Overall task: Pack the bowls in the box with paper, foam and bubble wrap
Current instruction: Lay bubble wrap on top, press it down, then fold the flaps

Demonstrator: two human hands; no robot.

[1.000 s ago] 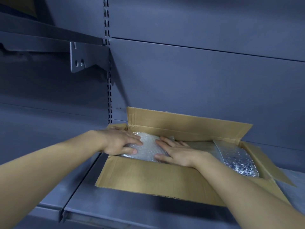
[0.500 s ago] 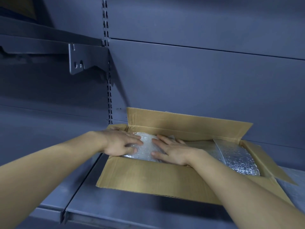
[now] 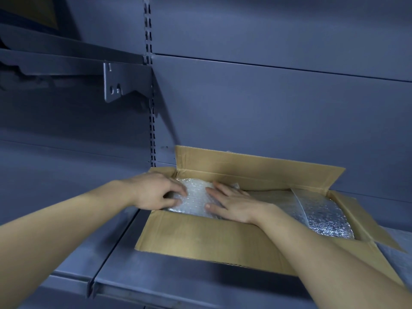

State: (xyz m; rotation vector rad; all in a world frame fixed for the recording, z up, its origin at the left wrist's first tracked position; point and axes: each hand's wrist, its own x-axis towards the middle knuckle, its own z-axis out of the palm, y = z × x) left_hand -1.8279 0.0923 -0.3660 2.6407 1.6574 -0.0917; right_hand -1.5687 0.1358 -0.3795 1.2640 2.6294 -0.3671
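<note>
An open cardboard box (image 3: pixel 200 239) lies on a grey metal shelf, flaps spread outward. In its left half sits a bundle in clear bubble wrap (image 3: pixel 195 197). My left hand (image 3: pixel 156 192) curls over the bundle's left end, fingers pressing into the wrap. My right hand (image 3: pixel 231 202) lies flat on the bundle's right side, fingers spread and pointing left. A silver foil foam sheet (image 3: pixel 321 212) covers the right half of the box. No bare bowl is visible; whatever is inside the wrap is hidden.
The grey shelf (image 3: pixel 138 284) has a seam and a front lip at the lower left. A grey back panel with a slotted upright (image 3: pixel 151 121) rises behind the box. A higher shelf with a bracket (image 3: pixel 116 83) juts out at the upper left.
My right hand has slid slightly left across the bubble wrap, closer to my left hand. The left hand stays curled on the bundle's left end.
</note>
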